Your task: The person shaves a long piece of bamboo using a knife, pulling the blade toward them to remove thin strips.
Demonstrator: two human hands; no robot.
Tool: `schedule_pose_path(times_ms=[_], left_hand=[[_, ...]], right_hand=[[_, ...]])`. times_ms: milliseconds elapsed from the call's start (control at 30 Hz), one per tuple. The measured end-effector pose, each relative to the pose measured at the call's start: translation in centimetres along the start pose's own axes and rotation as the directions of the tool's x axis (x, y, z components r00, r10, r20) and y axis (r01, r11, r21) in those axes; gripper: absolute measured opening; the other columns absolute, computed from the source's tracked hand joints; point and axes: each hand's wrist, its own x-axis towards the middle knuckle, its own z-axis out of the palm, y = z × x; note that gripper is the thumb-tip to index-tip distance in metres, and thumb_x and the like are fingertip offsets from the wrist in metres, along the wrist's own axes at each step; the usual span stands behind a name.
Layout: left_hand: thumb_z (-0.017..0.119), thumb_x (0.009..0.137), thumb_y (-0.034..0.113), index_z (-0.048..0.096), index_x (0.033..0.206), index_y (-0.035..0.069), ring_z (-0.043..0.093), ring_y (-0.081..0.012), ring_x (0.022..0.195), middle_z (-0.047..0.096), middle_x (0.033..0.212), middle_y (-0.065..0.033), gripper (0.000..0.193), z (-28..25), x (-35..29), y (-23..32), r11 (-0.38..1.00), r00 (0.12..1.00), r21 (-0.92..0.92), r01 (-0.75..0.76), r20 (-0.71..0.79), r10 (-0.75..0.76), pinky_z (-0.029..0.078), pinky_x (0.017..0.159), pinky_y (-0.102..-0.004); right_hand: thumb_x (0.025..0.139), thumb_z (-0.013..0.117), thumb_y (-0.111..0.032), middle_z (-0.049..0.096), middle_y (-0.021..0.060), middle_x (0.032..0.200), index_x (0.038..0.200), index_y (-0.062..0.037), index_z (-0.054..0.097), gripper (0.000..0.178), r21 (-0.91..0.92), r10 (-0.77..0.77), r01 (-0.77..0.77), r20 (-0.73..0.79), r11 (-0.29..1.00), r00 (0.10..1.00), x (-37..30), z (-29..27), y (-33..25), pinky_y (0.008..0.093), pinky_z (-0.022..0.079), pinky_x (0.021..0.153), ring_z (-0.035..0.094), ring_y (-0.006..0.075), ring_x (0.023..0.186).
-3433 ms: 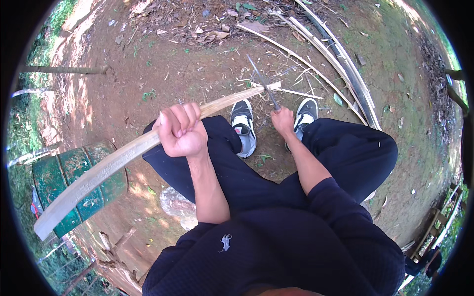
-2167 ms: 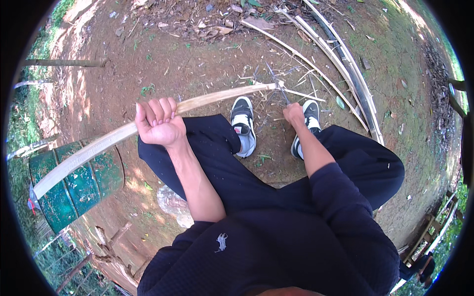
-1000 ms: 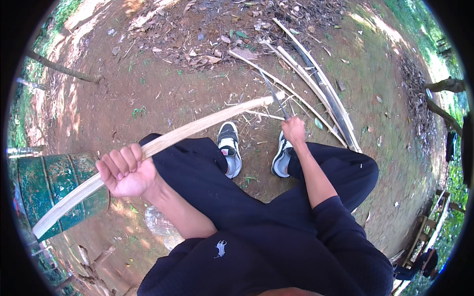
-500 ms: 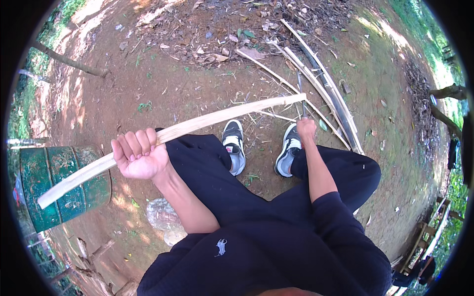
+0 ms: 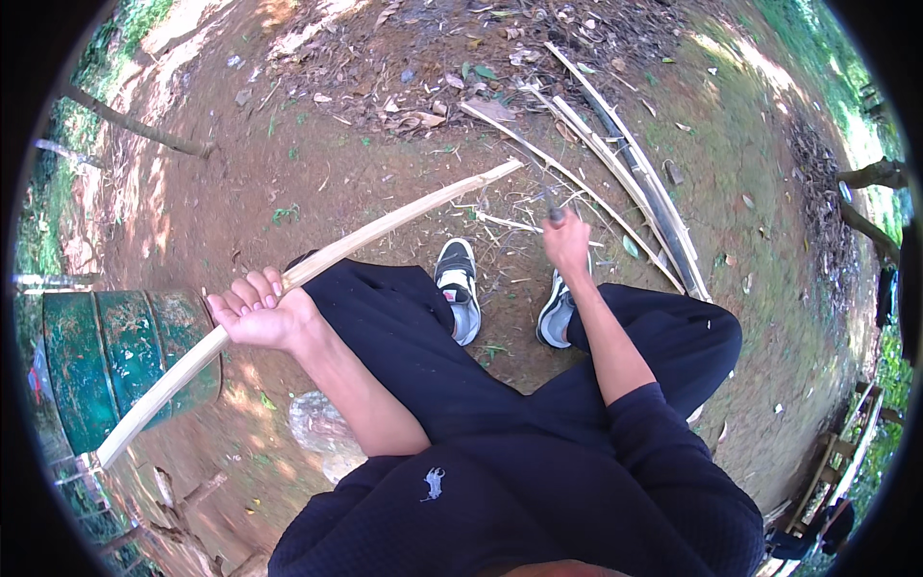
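Note:
My left hand [image 5: 260, 310] is wrapped round a long pale strip of split wood or bamboo [image 5: 404, 217], palm turned up. The strip slants over my left thigh, its far end raised to the right over the ground and its near end hanging down at the left in front of a green drum. My right hand [image 5: 569, 242] is closed round the dark handle of a knife [image 5: 556, 215], above my right shoe. The knife's thin blade is smeared by motion and hard to make out. It points up and left, close to the strip's far end.
Several split strips [image 5: 615, 154], pale and dark, lie on the ground ahead to the right. Thin shavings [image 5: 510, 207] are scattered beyond my shoes [image 5: 456, 288]. A worn green drum [image 5: 125, 356] lies at the left, with a log [image 5: 322, 423] nearer me. Dry leaves [image 5: 413, 120] cover the soil farther off.
The strip's far end has moved left and slightly away, while its near end has dropped lower. My right hand has shifted left with the knife, whose blade earlier crossed the strip's end.

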Motion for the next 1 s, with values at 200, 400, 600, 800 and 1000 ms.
schedule_pose_path(times_ms=[200,400,600,800,1000], left_hand=[[0.033,0.103,0.029,0.026,0.053,0.021,0.021,-0.008,0.034,0.025,0.042,0.0051,0.051,-0.2,0.2,0.4,0.997,0.997,-0.023,0.078,-0.006,-0.078,0.024,0.037,-0.0234],[0.031,0.103,0.028,0.027,0.052,0.021,0.023,-0.0084,0.034,0.026,0.042,0.0045,0.051,-0.6,-0.3,0.3,0.981,0.98,-0.098,0.169,0.126,-0.156,0.025,0.037,-0.0251],[0.033,0.104,0.029,0.028,0.056,0.02,0.023,-0.009,0.035,0.026,0.043,0.0044,0.049,0.7,-2.1,-2.3,0.982,0.984,-0.068,0.174,0.059,-0.17,0.025,0.038,-0.0261],[0.033,0.103,0.029,0.028,0.055,0.02,0.022,-0.0097,0.035,0.025,0.043,0.0041,0.049,1.3,-2.3,-1.3,0.98,0.977,-0.063,0.191,0.107,-0.183,0.025,0.039,-0.0263],[0.032,0.102,0.028,0.028,0.052,0.021,0.022,-0.0099,0.035,0.025,0.042,0.0038,0.05,0.6,-2.1,-1.0,0.982,0.98,-0.049,0.181,0.089,-0.176,0.025,0.04,-0.0261]], right_hand=[[0.081,0.062,-0.019,0.064,0.0271,0.069,0.085,-0.0002,0.062,0.019,-0.081,-0.092,0.107,0.168,0.991,0.981,-2.7,2.3,-4.0,0.0524,0.052,0.066,0.066,0.0449,0.069],[0.082,0.06,-0.021,0.063,0.0267,0.068,0.083,-0.0003,0.062,0.02,-0.095,-0.003,0.017,0.147,0.995,0.989,-1.2,2.7,-0.3,0.0535,0.052,0.067,0.064,0.0467,0.069],[0.079,0.068,-0.022,0.067,0.025,0.075,0.096,-0.0027,0.063,0.026,-0.25,0.055,-0.021,0.132,0.968,0.99,-1.9,3.6,-0.6,0.0541,0.053,0.069,0.067,0.0437,0.073],[0.08,0.065,-0.019,0.068,0.0236,0.078,0.097,-0.0022,0.066,0.024,-0.246,0.102,-0.084,0.061,0.966,0.993,0.0,3.3,3.4,0.0518,0.055,0.07,0.069,0.0417,0.075],[0.081,0.065,-0.02,0.068,0.0241,0.076,0.095,-0.0013,0.065,0.023,-0.198,0.099,-0.08,0.086,0.977,0.991,-2.3,4.1,1.4,0.0526,0.055,0.072,0.068,0.0436,0.075]])
